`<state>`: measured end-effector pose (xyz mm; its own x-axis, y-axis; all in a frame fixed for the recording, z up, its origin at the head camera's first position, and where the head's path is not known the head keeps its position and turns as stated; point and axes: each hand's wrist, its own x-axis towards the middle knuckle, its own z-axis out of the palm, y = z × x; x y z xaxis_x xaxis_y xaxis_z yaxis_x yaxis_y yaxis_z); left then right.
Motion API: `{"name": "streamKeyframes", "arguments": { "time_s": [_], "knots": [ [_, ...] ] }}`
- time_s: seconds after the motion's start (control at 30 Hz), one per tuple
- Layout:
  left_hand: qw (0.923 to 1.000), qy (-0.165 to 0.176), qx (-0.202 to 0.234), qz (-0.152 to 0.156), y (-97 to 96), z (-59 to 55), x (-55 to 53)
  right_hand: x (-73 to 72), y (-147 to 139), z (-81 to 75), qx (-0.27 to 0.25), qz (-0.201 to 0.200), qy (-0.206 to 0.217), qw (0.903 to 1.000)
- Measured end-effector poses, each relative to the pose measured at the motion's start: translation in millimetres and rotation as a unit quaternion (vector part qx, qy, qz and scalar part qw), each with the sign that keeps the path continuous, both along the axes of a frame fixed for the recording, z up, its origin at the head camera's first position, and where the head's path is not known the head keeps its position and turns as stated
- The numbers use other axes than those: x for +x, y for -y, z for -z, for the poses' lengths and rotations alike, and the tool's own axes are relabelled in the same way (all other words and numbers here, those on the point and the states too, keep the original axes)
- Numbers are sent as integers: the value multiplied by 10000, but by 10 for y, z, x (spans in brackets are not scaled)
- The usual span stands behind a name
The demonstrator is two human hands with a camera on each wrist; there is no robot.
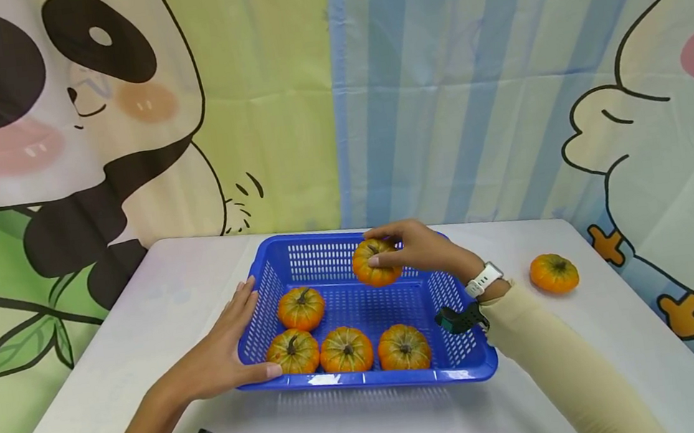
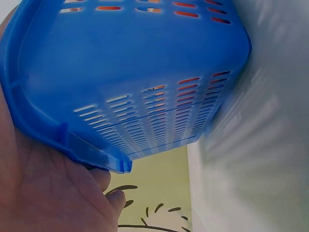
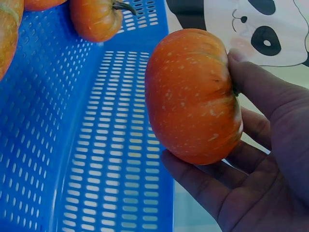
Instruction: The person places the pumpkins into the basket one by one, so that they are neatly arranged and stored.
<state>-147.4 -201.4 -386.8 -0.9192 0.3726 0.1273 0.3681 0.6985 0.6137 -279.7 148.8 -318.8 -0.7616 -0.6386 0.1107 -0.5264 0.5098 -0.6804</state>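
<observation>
My right hand (image 1: pixel 418 244) holds a small orange pumpkin (image 1: pixel 376 262) over the back part of a blue plastic basket (image 1: pixel 367 380). In the right wrist view, the thumb lies near the stem of this pumpkin (image 3: pixel 193 96) and the fingertips support its underside. My left hand (image 1: pixel 220 351) rests against the basket's left side, its fingers fairly straight along the rim and its thumb on the near left corner. The left wrist view shows the palm (image 2: pixel 58 188) against the basket's rim. Several pumpkins (image 1: pixel 347 350) sit inside, along the front and left walls.
One more pumpkin (image 1: pixel 554 273) lies on the white table (image 1: pixel 536 381), to the right of the basket. Behind the table hangs a cloth backdrop (image 1: pixel 267 96) with cartoon animals. Dark straps with devices are on both wrists, and a white watch (image 1: pixel 483 279) is on the right one.
</observation>
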Motion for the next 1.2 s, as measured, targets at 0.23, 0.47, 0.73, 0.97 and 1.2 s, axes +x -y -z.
{"name": "streamKeyframes", "arguments": {
  "time_s": [0.23, 0.47, 0.73, 0.97, 1.2],
  "knots": [
    [10000, 7, -14, 4, -12, 13, -15, -51, 100, 96, -21, -228, 277, 9994],
    [10000, 21, 18, -3, -5, 25, -16, -107, 217, 184, -36, -619, 568, 9965],
    [10000, 8, -7, -14, 2, 28, -16, -139, 362, 253, 202, -779, 679, 9944],
    [10000, 7, -10, -25, 18, 30, -20, -154, 459, 278, 571, -1037, 744, 9902],
    [10000, 9, 6, -1, 2, 24, -27, -203, 470, 314, 660, -988, 758, 9900]
  ]
}}
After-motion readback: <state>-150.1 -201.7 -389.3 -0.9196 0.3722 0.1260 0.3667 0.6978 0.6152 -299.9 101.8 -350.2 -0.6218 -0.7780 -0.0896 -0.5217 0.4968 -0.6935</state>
